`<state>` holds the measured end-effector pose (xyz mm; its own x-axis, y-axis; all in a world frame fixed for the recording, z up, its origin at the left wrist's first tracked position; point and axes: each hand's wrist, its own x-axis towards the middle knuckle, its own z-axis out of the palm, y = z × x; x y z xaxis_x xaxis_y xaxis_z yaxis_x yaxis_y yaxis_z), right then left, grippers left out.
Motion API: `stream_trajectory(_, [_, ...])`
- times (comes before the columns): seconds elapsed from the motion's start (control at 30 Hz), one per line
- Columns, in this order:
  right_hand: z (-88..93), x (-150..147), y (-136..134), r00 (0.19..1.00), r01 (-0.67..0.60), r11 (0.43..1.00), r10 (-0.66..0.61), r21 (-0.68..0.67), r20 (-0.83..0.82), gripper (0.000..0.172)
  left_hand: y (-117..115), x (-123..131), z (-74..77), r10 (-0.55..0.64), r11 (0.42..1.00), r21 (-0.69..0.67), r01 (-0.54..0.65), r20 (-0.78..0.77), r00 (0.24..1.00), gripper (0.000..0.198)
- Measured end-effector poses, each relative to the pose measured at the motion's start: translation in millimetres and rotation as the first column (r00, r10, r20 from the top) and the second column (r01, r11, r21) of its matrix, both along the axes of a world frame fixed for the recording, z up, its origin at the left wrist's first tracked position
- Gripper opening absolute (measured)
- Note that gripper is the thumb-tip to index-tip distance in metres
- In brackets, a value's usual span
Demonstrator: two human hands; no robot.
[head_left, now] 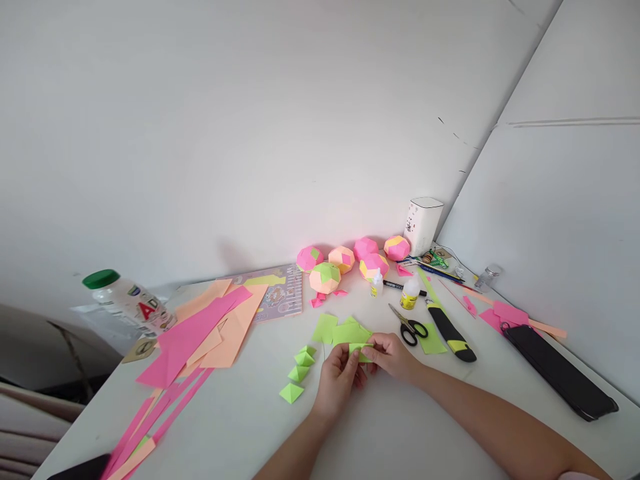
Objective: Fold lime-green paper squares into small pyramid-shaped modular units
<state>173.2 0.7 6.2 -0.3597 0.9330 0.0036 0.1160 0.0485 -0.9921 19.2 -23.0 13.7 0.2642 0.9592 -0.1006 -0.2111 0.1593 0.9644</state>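
Observation:
A small piece of green paper (359,349) is held between both hands, low over the table's middle. My left hand (337,375) pinches its left side, thumb on top. On the right side, my right hand (393,358) grips it with thumb and fingers. Just beyond lie several flat green paper squares (345,330). Left of my left hand, folded green paper pieces (292,393) stand in a short row. Scissors (409,327) with black handles rest beyond my right hand, beside another green square (433,339).
Folded paper balls (325,277) line the wall. Small glue bottles (410,293), a black-and-yellow utility knife (451,331) and a black case (560,371) lie to the right. Pink and peach sheets (187,340) cover the left, near a white bottle (127,300). A white container (423,227) stands in the corner.

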Motion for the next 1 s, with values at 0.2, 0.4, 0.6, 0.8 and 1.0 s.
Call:
stream_trajectory(0.2, [3.3, -0.1, -1.3, 1.0, -0.001, 1.0, 0.0, 0.004, 0.03, 0.03, -0.3, -0.2, 2.3, -0.008, 1.0, -0.009, 0.008, 0.005, 1.0, 0.032])
stream_trajectory(0.4, [3.3, 1.1, -0.1, 0.995, -0.016, 0.999, 0.011, 0.051, 0.096, 0.034, -1.1, -0.8, 1.9, -0.003, 1.0, -0.013, 0.003, 0.007, 1.0, 0.032])
stream_trajectory(0.6, [2.6, 2.5, 0.1, 0.999, -0.042, 0.998, 0.041, 0.042, 0.036, 0.033, -0.4, -0.6, 2.1, 0.004, 1.0, -0.012, -0.004, 0.016, 1.0, 0.035])
stream_trajectory(0.8, [7.3, 2.0, -1.2, 0.994, -0.11, 0.992, 0.11, 0.055, 0.006, 0.027, 0.3, -1.1, 3.4, 0.066, 0.998, -0.005, -0.066, 0.032, 0.997, 0.036])
stream_trajectory(1.0, [5.3, 1.8, 0.3, 0.994, -0.111, 0.992, 0.11, 0.056, 0.02, 0.031, -0.3, -0.7, 5.8, 0.042, 0.999, -0.009, -0.041, 0.047, 0.998, 0.037])
